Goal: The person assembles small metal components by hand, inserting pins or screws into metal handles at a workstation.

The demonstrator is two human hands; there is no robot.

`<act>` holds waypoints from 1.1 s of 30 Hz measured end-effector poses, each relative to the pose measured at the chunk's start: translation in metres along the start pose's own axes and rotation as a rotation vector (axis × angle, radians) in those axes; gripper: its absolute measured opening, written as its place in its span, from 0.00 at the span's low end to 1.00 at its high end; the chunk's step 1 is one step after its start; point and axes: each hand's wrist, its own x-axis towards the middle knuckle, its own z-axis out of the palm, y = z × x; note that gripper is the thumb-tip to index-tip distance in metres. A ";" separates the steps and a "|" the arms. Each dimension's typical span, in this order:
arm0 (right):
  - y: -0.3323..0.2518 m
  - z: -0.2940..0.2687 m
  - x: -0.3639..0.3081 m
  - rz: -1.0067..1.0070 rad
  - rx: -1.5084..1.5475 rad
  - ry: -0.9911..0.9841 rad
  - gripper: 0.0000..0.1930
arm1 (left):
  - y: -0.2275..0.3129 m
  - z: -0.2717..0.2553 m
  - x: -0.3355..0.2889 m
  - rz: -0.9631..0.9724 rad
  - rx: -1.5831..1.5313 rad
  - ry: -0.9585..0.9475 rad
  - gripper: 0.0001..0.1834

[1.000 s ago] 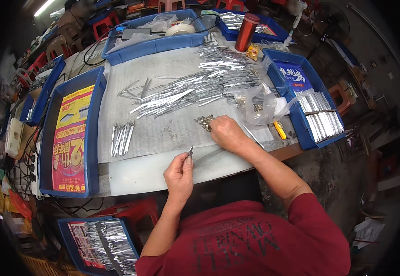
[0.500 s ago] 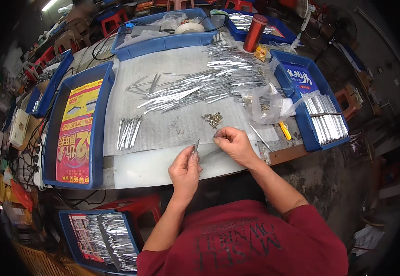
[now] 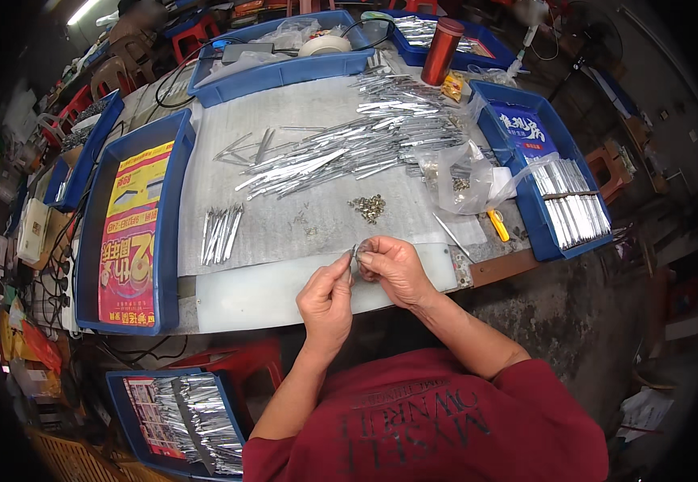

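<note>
My left hand (image 3: 326,297) is closed in a pinch round a thin metal strip (image 3: 354,252), above the near edge of the table. At the strip's tip, my right hand (image 3: 395,271) has its fingers pressed together; whatever lies between them is too small to make out. The hands meet at the fingertips. Beyond them is a small heap of brass-coloured pieces (image 3: 367,209). Farther back spreads a large pile of silvery metal strips (image 3: 341,157). A smaller bunch of strips (image 3: 222,234) lies to the left. Under my hands is a whitish board (image 3: 244,293).
A blue tray with printed sheets (image 3: 173,233) stands at left, another blue tray (image 3: 571,245) with strips at right. A blue bin (image 3: 284,79) and red flask (image 3: 443,52) stand at the back. Near the right tray are a plastic bag (image 3: 457,193) and yellow-handled tool (image 3: 497,226).
My right hand has moved left to meet my left hand at the strip's tip. Earlier the two hands were apart. The view has shifted slightly.
</note>
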 end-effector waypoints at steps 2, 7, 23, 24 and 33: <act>0.001 0.000 0.000 0.012 0.021 0.007 0.05 | -0.001 0.001 0.000 0.021 -0.006 -0.012 0.10; 0.002 0.001 0.001 0.020 0.057 -0.019 0.05 | -0.001 0.001 0.000 0.029 0.015 -0.026 0.11; 0.008 0.008 -0.004 -0.182 -0.316 0.044 0.11 | -0.001 0.006 0.000 0.018 0.027 -0.003 0.10; 0.010 0.009 -0.004 -0.193 -0.310 0.057 0.11 | -0.002 0.006 -0.001 0.006 0.019 -0.004 0.10; 0.007 0.002 0.000 -0.180 -0.370 0.052 0.10 | 0.003 0.007 0.000 -0.082 -0.034 0.027 0.11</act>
